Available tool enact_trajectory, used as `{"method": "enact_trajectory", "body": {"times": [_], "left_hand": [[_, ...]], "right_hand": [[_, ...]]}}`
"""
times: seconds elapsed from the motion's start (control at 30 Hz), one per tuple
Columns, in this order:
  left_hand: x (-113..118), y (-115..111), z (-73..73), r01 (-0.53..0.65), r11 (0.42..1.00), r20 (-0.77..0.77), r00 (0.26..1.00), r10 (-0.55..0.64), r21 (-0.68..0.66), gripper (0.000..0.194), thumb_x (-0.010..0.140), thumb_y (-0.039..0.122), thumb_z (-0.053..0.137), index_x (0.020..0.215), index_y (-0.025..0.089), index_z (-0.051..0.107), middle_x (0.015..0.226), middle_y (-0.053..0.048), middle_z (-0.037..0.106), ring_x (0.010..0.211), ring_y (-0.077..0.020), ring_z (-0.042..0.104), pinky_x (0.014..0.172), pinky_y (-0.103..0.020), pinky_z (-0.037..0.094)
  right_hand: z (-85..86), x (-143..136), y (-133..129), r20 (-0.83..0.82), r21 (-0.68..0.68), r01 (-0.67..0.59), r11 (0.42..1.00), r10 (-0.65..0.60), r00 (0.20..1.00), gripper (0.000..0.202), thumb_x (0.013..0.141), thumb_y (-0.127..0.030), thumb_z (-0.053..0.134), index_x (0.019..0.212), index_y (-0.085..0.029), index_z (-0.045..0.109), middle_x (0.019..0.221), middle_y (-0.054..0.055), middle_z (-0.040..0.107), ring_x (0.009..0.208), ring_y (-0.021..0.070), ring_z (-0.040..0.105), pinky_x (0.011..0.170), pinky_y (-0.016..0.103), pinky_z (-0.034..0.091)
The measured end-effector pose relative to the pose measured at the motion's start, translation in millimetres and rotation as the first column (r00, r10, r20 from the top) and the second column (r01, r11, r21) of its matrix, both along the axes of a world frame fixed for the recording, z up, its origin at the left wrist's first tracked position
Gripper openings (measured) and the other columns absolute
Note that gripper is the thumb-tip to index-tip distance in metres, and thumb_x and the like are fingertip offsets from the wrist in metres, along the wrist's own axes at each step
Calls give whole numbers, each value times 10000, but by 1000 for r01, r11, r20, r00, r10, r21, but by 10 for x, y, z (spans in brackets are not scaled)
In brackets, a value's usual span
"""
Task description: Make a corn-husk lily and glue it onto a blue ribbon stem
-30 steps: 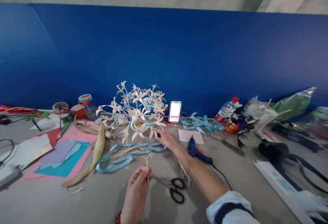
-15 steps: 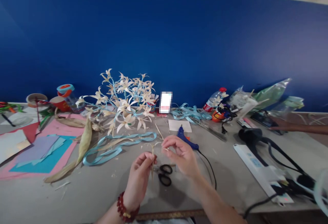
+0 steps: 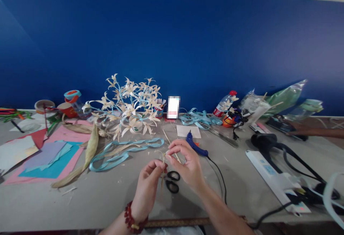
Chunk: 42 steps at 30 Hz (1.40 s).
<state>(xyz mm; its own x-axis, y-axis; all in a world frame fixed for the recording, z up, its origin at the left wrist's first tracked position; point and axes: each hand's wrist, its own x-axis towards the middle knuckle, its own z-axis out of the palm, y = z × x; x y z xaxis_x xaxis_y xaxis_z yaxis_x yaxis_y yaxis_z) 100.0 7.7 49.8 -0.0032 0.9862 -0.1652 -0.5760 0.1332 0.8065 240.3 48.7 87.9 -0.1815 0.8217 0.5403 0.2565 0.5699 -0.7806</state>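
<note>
My left hand (image 3: 150,177) has thumb and forefinger clamped on a thin pale stem (image 3: 162,184), which I hold upright above the near middle of the table (image 3: 107,202), its top splitting into fine curled ends. My right hand (image 3: 189,167) is at that top from the right, thumb and fingertips drawn close together; whether they pinch one of the curls is too small for me to tell. A red beaded bracelet (image 3: 129,217) circles my left wrist.

Just right of the stem lie black-handled scissors (image 3: 172,181), their blades mostly hidden. Beyond my right hand, a blue glue gun (image 3: 194,146) lies near a white card (image 3: 188,131), its cord running to the near side. To the far left of my hands, a loop of light-blue ribbon (image 3: 109,167) lies before a bunch of cream flowers (image 3: 132,124) on blue stems. A dried corn husk (image 3: 91,147) rests farther left, next to stacked coloured paper (image 3: 64,163). On the right are a white power strip (image 3: 264,168) and, past it, another person's arm (image 3: 317,132), reaching in toward a dark object.
</note>
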Motion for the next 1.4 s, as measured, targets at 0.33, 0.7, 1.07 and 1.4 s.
{"method": "enact_trajectory", "body": {"times": [0.33,0.7,1.07,1.4], "left_hand": [[-7,-6,-36,20,1000,25,999,-20,10,177,801,287,717,704,152,659,694,-10,564,698,-136,469,688,-238,398],[-14,-13,-59,29,999,42,999,-30,27,173,811,279,710,718,143,659,707,-17,568,704,-136,471,690,-241,396],[-10,-19,-73,32,998,58,998,-35,51,161,821,277,702,734,149,658,741,-26,592,739,-144,499,725,-253,405],[-4,-51,-38,37,996,14,999,-39,83,158,804,286,722,736,158,659,731,-19,600,716,-137,489,712,-245,412]], "right_hand": [[17,-55,-9,3,54,22,998,-22,1000,65,856,-178,615,808,-217,637,909,44,632,904,209,604,841,355,473],[36,-96,-19,77,200,51,978,-68,995,122,833,-102,618,832,-224,616,876,31,646,867,203,603,805,356,471],[12,-55,-69,90,174,61,983,-78,993,217,841,-109,602,1019,-233,617,1026,58,643,995,220,593,887,384,469],[10,-4,-174,85,123,51,991,-61,994,258,840,-125,604,1068,-246,609,1088,58,630,1045,224,588,916,380,474]]}}
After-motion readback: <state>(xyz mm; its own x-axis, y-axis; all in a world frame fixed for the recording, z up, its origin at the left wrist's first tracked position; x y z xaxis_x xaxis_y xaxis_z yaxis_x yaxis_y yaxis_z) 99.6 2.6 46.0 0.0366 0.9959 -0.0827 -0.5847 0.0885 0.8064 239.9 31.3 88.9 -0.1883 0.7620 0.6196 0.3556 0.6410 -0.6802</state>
